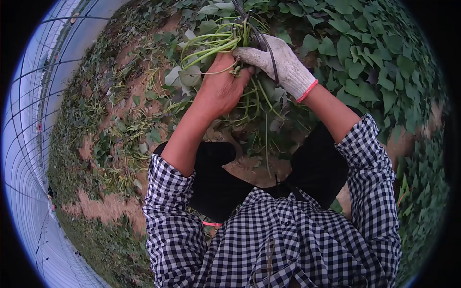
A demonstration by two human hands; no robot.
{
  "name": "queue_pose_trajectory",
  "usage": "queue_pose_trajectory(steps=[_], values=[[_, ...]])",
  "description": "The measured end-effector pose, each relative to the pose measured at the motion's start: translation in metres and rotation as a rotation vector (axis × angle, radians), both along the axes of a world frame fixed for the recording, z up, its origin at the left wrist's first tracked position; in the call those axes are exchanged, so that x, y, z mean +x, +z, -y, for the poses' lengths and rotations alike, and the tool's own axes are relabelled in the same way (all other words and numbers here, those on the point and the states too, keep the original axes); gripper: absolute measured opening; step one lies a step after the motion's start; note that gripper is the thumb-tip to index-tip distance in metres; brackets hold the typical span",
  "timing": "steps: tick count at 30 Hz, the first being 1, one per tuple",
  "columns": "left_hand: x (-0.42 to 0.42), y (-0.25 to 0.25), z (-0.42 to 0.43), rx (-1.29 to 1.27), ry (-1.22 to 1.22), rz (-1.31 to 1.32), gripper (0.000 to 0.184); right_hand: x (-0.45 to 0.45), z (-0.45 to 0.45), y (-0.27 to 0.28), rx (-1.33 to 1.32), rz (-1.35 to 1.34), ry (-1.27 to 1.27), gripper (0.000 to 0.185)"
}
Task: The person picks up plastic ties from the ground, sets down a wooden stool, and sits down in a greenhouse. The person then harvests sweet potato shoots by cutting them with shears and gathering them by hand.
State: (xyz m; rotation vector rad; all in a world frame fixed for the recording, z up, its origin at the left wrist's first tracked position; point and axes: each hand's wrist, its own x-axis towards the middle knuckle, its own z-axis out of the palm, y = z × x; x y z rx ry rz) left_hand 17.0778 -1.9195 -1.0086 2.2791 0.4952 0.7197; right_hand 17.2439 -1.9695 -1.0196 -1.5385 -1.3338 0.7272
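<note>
Near the top centre, my bare left hand (222, 89) is closed around a bundle of green vine stems (211, 45), which fan out to the left with leaves on them. My right hand (283, 62), in a white knitted glove with a pink cuff, is closed at the same bundle, its thumb beside the left hand's fingers. A dark thin strand (269, 48) runs from the top of the bundle down over the glove. Some stems hang below both hands. The right fingertips are partly hidden.
Dense leafy vines (365, 57) cover the ground on the right. Brown soil (105, 206) with scattered cut-looking vines lies on the left. A curved translucent wall with a wire frame (33, 110) stands at the far left. My dark-trousered knees (319, 158) are bent below the hands.
</note>
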Motion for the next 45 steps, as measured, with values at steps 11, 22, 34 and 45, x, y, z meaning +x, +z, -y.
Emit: queue_pose_trajectory(steps=[11, 22, 34, 45], values=[[0.003, -0.006, 0.000, -0.143, -0.003, 0.017, 0.031, 0.001, -0.002, 0.002, -0.011, 0.088, 0.049, 0.053], [-0.010, -0.002, -0.009, -0.347, -0.071, 0.006, 0.038, 0.013, -0.004, -0.011, 0.014, 0.130, -0.001, 0.056], [-0.052, 0.043, -0.067, -0.597, 0.289, 0.265, 0.032, 0.095, 0.060, 0.062, 0.254, 0.482, -0.372, 0.045], [-0.055, -0.013, -0.147, -0.534, 0.227, -0.067, 0.033, 0.188, 0.357, 0.078, -0.660, 0.618, -0.587, 0.047]])
